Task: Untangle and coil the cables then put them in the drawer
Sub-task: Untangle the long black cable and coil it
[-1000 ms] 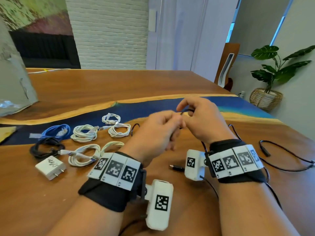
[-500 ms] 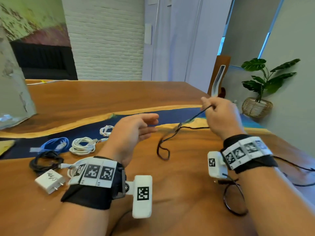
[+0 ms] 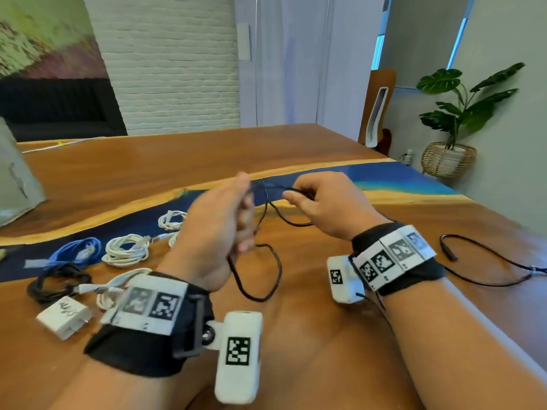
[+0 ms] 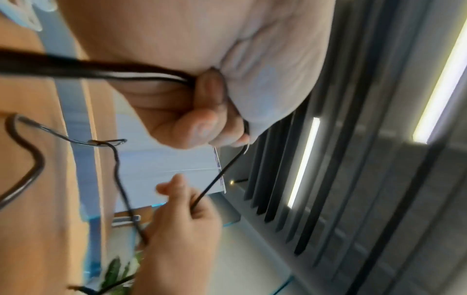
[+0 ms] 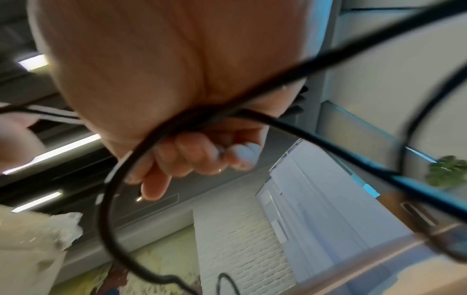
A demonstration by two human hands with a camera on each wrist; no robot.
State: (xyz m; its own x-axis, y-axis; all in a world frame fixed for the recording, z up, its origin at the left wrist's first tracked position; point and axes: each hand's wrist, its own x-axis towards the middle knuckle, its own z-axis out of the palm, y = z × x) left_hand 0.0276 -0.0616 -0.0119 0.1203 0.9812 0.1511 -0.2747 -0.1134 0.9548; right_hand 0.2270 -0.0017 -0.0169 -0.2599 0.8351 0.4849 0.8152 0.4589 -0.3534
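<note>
Between left hand (image 3: pixel 220 229) and right hand (image 3: pixel 331 202), a taut black cable (image 3: pixel 268 189).

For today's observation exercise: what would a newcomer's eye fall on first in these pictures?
Both hands raised mid-table: the left hand grips a thin black cable whose loops hang below it, while the right hand pinches the same strand. Left of them, coiled white cables and a blue cable lie on the wooden table.

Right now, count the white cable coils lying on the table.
3 for certain: one on the blue strip, a smaller one behind it, and one partly hidden by the left wrist. More may lie behind that arm.
</note>
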